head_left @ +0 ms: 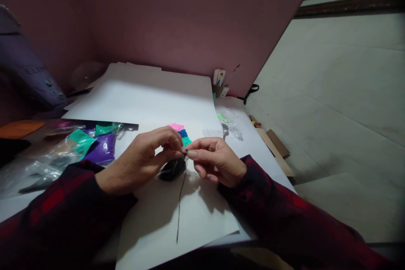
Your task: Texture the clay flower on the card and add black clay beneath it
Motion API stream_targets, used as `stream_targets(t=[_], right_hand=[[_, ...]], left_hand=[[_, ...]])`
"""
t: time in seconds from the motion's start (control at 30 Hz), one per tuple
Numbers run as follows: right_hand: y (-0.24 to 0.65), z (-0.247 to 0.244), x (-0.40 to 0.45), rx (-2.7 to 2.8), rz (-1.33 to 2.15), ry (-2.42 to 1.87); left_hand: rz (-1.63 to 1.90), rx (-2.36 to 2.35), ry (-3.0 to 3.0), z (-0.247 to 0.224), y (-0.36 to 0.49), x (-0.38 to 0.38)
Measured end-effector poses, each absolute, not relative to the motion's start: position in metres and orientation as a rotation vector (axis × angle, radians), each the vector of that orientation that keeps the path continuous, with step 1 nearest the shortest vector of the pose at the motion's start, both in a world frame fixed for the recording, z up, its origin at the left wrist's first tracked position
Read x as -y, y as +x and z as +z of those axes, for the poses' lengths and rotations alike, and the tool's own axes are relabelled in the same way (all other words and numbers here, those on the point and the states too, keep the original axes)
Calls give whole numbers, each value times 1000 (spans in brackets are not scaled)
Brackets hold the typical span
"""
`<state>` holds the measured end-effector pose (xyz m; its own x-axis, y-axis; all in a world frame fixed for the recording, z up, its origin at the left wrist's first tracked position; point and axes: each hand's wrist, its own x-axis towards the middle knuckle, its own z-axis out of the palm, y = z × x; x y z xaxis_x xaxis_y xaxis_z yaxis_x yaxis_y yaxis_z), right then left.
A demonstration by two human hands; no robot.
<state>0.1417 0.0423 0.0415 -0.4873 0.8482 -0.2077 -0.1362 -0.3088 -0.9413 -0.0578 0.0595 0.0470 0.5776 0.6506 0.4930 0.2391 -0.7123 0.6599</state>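
Observation:
My left hand (148,156) is closed in a pinch at the top of a small clear bag of black material (172,170), which looks like soft clay. Right beside it, the thumb and forefinger of my right hand (218,158) pinch a tiny black piece at the bag's neck; the fingertips of both hands nearly touch. Under the hands lies a white sheet of paper (152,228) with a thin black line (179,211) running down it. Beyond the fingers, textured patches in pink (177,127), blue (183,133) and turquoise (187,141) are on the sheet, partly hidden.
Clear plastic bags, including a purple packet (103,148) and a turquoise packet (82,141), lie at the left. A stack of white sheets (152,93) rests against the wall. Scraps of clear plastic (234,131) sit at the right, with cardboard (275,147) beyond the table edge.

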Motion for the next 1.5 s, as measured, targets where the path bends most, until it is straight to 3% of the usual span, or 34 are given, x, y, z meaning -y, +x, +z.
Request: stream_targets(t=[0.77, 1.23, 1.5], right_hand=[[138, 40, -41, 1122, 1890, -946], [143, 33, -46, 1186, 2118, -728], [142, 34, -44, 1219, 2037, -823]], left_hand=[[965, -845, 1942, 40, -57, -62], [902, -830, 1880, 44, -57, -59], [936, -832, 1875, 43, -57, -61]])
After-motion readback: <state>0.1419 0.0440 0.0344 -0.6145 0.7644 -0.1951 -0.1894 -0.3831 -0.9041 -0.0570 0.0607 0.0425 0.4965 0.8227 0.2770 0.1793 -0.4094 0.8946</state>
